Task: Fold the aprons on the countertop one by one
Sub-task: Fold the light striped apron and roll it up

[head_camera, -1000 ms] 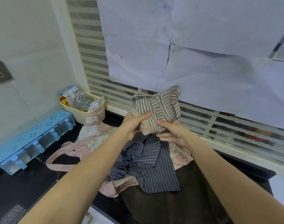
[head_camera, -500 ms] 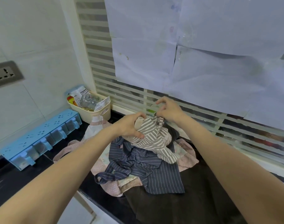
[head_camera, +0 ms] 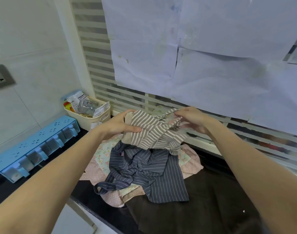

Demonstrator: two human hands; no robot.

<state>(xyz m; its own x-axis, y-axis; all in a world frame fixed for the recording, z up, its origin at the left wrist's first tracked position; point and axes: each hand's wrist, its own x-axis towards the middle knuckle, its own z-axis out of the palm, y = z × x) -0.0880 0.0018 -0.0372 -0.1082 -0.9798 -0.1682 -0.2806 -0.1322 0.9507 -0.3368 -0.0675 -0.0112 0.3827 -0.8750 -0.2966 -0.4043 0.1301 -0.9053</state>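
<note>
A beige-and-white striped apron (head_camera: pixel 154 132) hangs bunched in the air over a pile on the black countertop (head_camera: pixel 83 196). My left hand (head_camera: pixel 120 125) grips its left side, thumb on top of the cloth. My right hand (head_camera: pixel 191 119) pinches a strap or edge at its upper right. Under it lie a navy pinstriped apron (head_camera: pixel 154 173), crumpled with one strap looped forward, and a pink dotted apron with floral panels (head_camera: pixel 102 156). A dark brown cloth (head_camera: pixel 195 210) is spread beneath them to the front right.
A cream basket (head_camera: pixel 93 115) holding packets stands at the back left. A blue spice rack (head_camera: pixel 32 147) runs along the left wall, below a wall socket (head_camera: pixel 0 78). Window slats covered with white paper sheets (head_camera: pixel 212 53) rise directly behind the pile. The counter's front edge is close to me.
The striped apron came down from chest height toward the pile and has been opened out sideways. My right hand shifted from its lower edge up to a strap at the right.
</note>
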